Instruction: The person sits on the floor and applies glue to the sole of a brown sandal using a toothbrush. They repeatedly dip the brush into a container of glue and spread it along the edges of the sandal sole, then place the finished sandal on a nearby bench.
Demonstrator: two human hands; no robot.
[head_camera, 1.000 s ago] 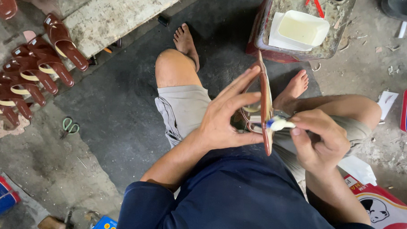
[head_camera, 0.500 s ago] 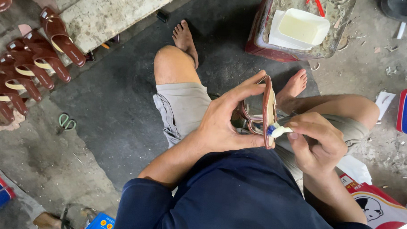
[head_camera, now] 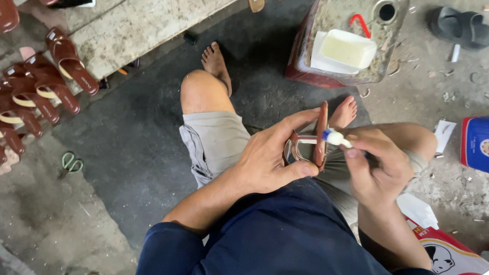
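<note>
My left hand (head_camera: pixel 273 160) grips a brown sandal (head_camera: pixel 320 137) held on edge above my lap, thumb along its top and fingers under it, its strap turned toward my palm. My right hand (head_camera: pixel 379 166) holds a small brush with a white glue-covered tip (head_camera: pixel 335 138), and the tip touches the sandal's edge. I sit on the ground with bare feet (head_camera: pixel 217 63) stretched forward.
A row of brown sandals (head_camera: pixel 37 92) lies at the left beside a stone slab (head_camera: pixel 135 20). A tin with a white tub of glue (head_camera: pixel 348 49) stands ahead. Green scissors (head_camera: pixel 70 163) lie on the floor; a blue tin (head_camera: pixel 482 143) and black sandal (head_camera: pixel 462 26) are at right.
The sandal has been turned in my left hand and brought closer to my lap. The brush tip has moved up along its edge.
</note>
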